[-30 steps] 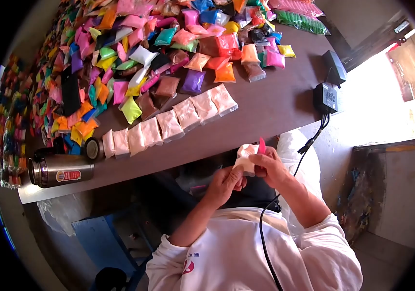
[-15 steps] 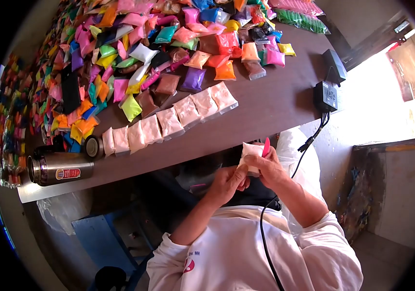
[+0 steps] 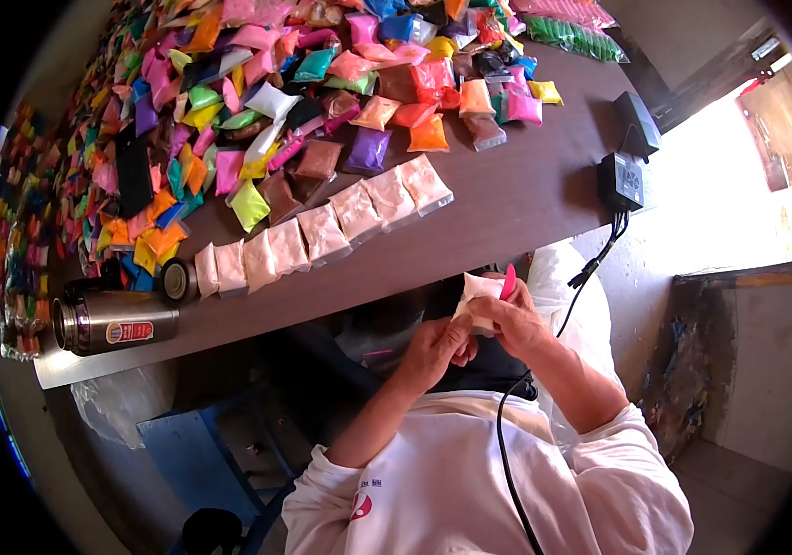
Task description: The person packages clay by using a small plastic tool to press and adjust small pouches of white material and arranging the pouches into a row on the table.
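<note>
Just right of the frame's centre, the left hand (image 3: pixel 433 350) pinches a pale pouch (image 3: pixel 480 289) low down; the right hand (image 3: pixel 520 322), curled closed, holds its side and a pink strip (image 3: pixel 509 281). The pouch looks light, soft, perhaps slippery; its edges should grip best.

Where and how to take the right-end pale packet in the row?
On that pale packet, pinch the clear flap, likely from the near side: it's thin, projects onto bare tabletop, and a neighbouring packet crowds the left.
</note>
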A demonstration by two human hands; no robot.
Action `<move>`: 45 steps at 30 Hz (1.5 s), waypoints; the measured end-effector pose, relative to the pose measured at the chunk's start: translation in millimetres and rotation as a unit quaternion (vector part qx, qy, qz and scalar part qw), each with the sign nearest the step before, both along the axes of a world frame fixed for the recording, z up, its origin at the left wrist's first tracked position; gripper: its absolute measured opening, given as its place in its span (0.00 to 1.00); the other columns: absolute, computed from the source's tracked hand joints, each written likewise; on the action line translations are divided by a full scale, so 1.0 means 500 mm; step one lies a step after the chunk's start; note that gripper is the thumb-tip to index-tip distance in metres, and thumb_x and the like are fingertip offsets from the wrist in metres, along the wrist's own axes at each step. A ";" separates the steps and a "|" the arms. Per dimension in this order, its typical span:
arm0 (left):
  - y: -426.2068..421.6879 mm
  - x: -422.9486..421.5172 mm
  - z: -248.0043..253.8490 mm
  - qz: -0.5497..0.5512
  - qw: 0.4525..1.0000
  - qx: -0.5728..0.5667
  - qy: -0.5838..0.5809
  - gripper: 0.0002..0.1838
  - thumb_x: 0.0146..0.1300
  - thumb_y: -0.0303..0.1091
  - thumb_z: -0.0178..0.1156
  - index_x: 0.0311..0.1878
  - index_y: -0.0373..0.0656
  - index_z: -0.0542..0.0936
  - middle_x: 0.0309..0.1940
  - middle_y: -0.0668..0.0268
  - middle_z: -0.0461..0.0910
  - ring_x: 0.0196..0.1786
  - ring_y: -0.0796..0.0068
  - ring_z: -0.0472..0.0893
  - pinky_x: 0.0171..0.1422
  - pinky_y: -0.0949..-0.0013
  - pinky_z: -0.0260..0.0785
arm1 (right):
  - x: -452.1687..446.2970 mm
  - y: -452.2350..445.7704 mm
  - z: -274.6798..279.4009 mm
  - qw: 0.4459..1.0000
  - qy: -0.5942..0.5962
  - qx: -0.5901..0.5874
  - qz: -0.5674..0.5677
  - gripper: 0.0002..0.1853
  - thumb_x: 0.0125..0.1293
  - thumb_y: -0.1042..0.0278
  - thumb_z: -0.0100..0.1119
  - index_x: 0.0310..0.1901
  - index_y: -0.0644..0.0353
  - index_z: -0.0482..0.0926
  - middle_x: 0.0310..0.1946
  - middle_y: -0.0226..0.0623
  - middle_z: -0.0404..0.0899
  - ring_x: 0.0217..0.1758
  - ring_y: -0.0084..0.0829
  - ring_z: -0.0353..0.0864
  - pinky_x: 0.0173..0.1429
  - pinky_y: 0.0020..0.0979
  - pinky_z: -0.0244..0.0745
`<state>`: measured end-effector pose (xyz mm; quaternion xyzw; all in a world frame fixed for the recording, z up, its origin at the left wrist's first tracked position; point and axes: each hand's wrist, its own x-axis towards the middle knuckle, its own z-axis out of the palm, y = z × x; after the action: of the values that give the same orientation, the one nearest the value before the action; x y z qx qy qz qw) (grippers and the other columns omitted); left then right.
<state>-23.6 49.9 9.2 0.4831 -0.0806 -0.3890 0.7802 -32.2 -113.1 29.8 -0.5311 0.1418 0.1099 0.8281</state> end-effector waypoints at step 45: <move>0.014 0.000 0.007 0.027 0.996 -0.016 0.084 0.25 0.70 0.49 0.50 0.18 0.46 0.66 0.16 0.70 0.65 0.21 0.76 0.69 0.28 0.73 0.61 | -0.007 -0.028 -0.035 0.972 0.033 0.227 0.040 0.18 0.65 0.64 0.54 0.51 0.68 0.75 0.42 0.40 0.80 0.33 0.23 0.78 0.18 0.13 0.57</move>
<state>-23.5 56.8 12.8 0.4383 -0.0076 -0.4061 0.8018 -35.7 -127.3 12.4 -0.3304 0.1193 0.1900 0.9168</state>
